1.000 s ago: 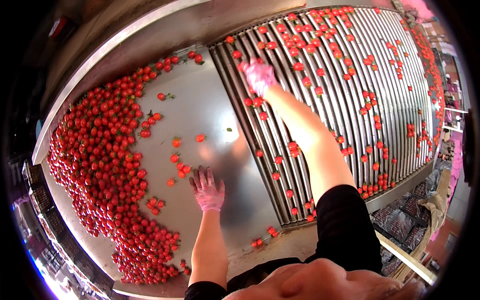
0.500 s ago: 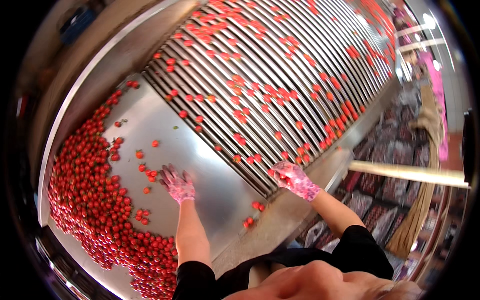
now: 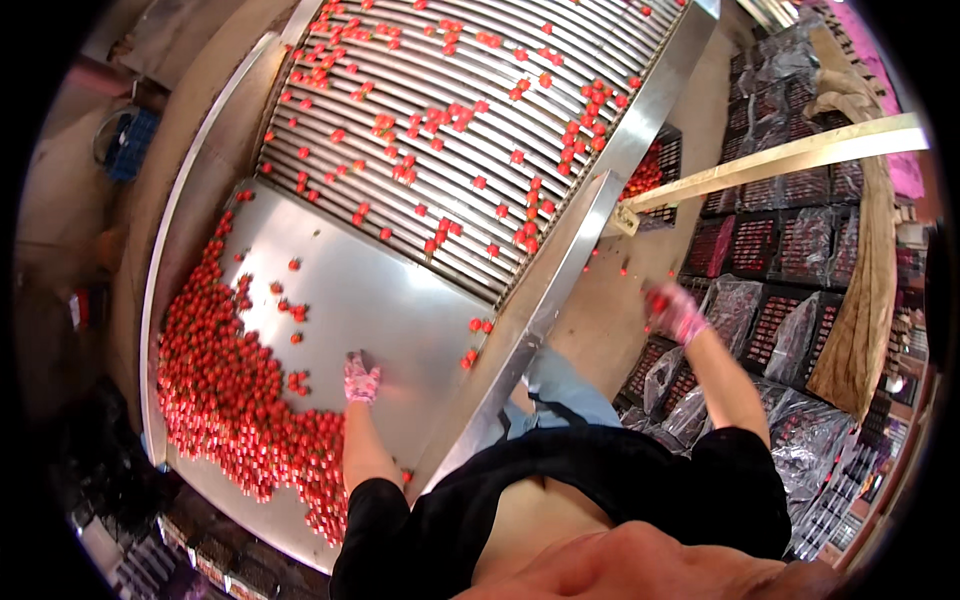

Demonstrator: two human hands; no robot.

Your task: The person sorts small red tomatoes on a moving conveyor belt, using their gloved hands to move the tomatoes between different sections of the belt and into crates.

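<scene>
While the left hand (image 3: 360, 380) lies flat and released on the bare steel tabletop (image 3: 400, 300), the right hand (image 3: 672, 310) is clenched around small red fruit (image 3: 657, 302), held out past the tabletop's edge above the dark crates (image 3: 760, 250) on the floor. More red fruit is heaped (image 3: 215, 385) along the tabletop's left rim and scattered over the roller bars (image 3: 470, 120).

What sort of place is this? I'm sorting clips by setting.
Probably a fruit packing or sorting shed. Small red fruits lie heaped on a steel table fed by a roller grader, and dark crates stand stacked beside it. The left hand rests on the table; the right hand holds red fruit.
</scene>
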